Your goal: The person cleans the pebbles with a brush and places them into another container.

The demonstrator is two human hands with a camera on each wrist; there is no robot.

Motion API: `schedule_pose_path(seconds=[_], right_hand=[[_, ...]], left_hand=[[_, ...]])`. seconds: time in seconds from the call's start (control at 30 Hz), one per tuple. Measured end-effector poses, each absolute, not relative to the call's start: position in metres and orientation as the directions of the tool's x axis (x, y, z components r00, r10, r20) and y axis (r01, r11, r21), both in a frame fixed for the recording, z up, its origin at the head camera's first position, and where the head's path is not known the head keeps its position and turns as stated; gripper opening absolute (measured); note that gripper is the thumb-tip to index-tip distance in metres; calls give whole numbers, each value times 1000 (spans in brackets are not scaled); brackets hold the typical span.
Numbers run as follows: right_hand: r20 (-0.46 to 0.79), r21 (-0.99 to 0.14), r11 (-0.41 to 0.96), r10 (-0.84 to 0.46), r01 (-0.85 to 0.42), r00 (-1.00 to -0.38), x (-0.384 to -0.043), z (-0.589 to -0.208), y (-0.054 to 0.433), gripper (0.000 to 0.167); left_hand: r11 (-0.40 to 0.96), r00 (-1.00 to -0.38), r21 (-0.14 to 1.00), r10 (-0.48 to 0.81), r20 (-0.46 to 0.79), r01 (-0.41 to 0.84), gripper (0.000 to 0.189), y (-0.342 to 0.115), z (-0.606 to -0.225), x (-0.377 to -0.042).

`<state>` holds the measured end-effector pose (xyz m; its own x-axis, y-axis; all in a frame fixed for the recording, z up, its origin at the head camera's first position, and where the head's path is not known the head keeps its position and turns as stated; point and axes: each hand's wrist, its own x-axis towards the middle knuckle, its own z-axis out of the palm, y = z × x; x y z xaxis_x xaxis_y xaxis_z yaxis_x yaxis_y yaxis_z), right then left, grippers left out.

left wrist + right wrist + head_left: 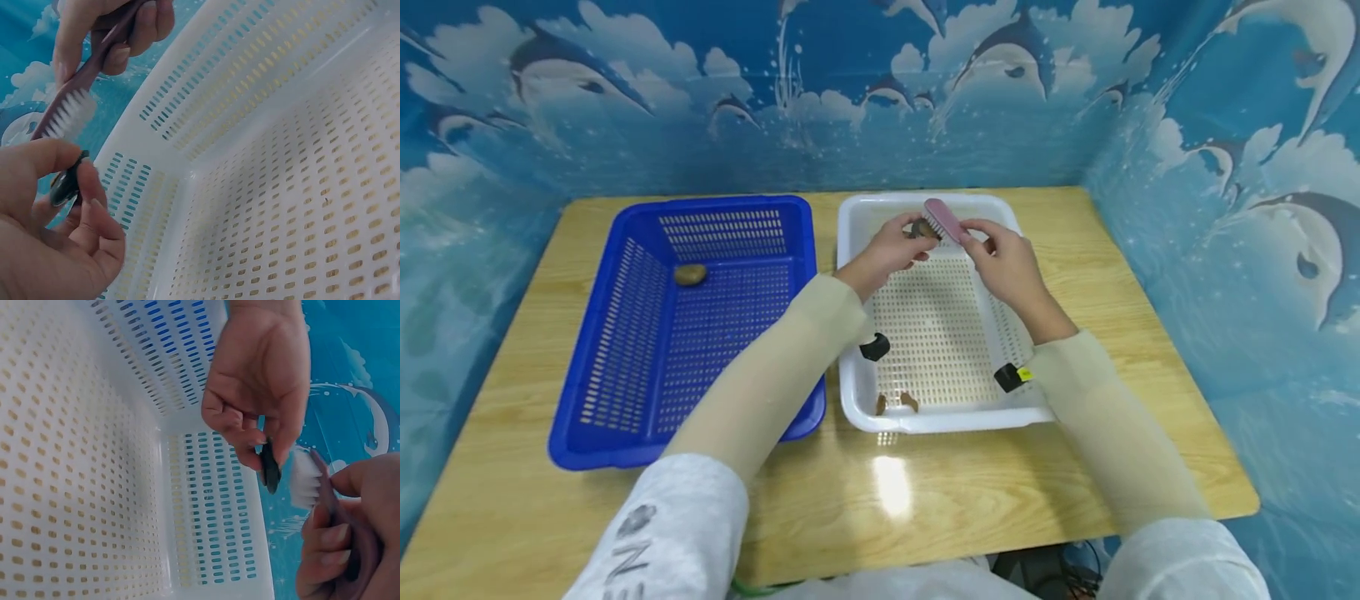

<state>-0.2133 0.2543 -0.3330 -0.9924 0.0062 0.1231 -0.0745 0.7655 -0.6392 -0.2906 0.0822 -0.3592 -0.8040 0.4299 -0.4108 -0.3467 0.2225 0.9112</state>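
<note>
My left hand (895,248) pinches a small dark, glossy oval thing (65,186) between thumb and fingers; whether it is a stone or a shell I cannot tell. A pink scrubbing brush (945,220) with white bristles (304,482) is gripped by its handle in my right hand (1009,265). The bristles face the oval thing, close beside it; the right wrist view shows a small gap between them. Both hands are above the far end of a white perforated basket (925,317).
Left of the white basket stands a blue perforated basket (730,308) with a brownish oval thing (690,274) in it. Small brown pieces (909,402) lie at the white basket's near side. The wooden table (1000,492) meets a dolphin-patterned curtain (820,150) behind and at right.
</note>
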Motion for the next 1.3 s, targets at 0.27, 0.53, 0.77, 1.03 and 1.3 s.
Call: schedule_pose_path(seconds=[0.27,0.53,0.77,1.03,1.3], right_hand=[[101,-597,797,-39,-92,-994,-213,-334,252,40],[125,-525,843,-61,-118,-990,-214,-336,249,44],[101,-622,780,-1,-64,-995,-215,-339,252,42],[124,-712,697,-1,-90,-992,-213,-341,252,42],[133,-713,694,1,-94,-991,-215,-342,249,42]], left_hand=[[278,-769,933,535,-349,-230,54,78,-363,-290],[268,-778,944,545,-312,-191,44,78,-363,-291],[212,-781,949,541,-311,-232,38,78,-363,-290],[84,-731,929,593,-336,-360,52,81,-363,-290],[-31,-660,854,649,-378,-520,57,81,-361,-291]])
